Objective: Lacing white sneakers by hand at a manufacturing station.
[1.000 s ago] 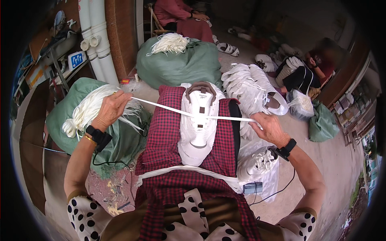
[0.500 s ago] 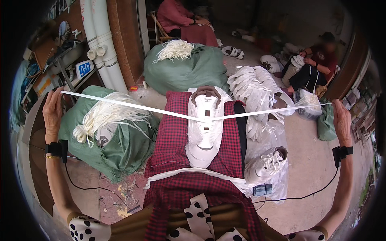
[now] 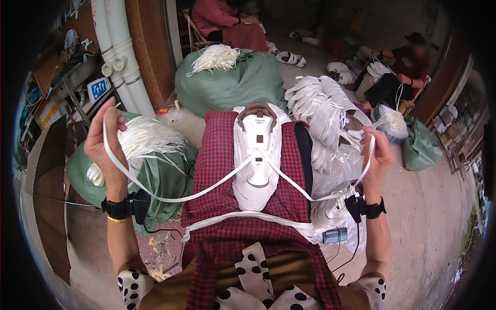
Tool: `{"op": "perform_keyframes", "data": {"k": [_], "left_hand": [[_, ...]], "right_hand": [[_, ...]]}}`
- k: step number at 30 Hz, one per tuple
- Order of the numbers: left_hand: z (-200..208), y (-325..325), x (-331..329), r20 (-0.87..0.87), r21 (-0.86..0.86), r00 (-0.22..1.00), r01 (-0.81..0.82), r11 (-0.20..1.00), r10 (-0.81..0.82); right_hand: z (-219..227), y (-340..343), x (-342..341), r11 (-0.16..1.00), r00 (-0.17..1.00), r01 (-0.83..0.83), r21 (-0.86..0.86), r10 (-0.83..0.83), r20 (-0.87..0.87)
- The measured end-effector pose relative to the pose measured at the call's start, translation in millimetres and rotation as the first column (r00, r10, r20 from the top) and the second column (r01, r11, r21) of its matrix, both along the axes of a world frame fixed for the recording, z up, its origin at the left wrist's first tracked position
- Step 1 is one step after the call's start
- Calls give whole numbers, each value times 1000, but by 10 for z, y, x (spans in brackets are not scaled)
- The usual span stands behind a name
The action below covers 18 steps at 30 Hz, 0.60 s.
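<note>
On the red-and-black checked cloth [image 3: 217, 155] over my lap lies a white shoe [image 3: 257, 175], its toe pointing toward me. A flat white shoelace [image 3: 196, 198] passes through the shoe's front eyelets, and both halves droop in slack curves to my hands. My left hand [image 3: 106, 139], raised at the left, pinches one end with the tip sticking up past the fingers. At the right, my right hand [image 3: 378, 160] is closed on the other half of the lace. A black band with a small box is strapped to each wrist.
Green sacks topped with bundled white laces [image 3: 152, 137] stand left and behind. Stacked white shoes [image 3: 325, 113] lie on the right, above a small grey device [image 3: 335, 235]. Two people sit farther back; one handles a shoe. White pipes [image 3: 124, 51] rise at the left.
Both hands have come inward from wide apart. The lace, pulled straight before, now hangs slack in two curves. My view has shifted slightly.
</note>
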<state>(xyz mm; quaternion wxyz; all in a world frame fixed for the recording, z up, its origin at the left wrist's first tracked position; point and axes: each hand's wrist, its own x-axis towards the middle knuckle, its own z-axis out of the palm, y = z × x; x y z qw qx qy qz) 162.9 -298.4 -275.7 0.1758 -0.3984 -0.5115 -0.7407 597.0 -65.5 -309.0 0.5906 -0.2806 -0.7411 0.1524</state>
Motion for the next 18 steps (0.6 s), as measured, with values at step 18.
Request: {"op": "perform_keyframes", "data": {"k": [18], "left_hand": [[-1206, 1153, 906, 352, -293, 735, 675, 677, -580]], "right_hand": [[-463, -45, -1288, 911, 896, -309, -273, 375, 239]]}}
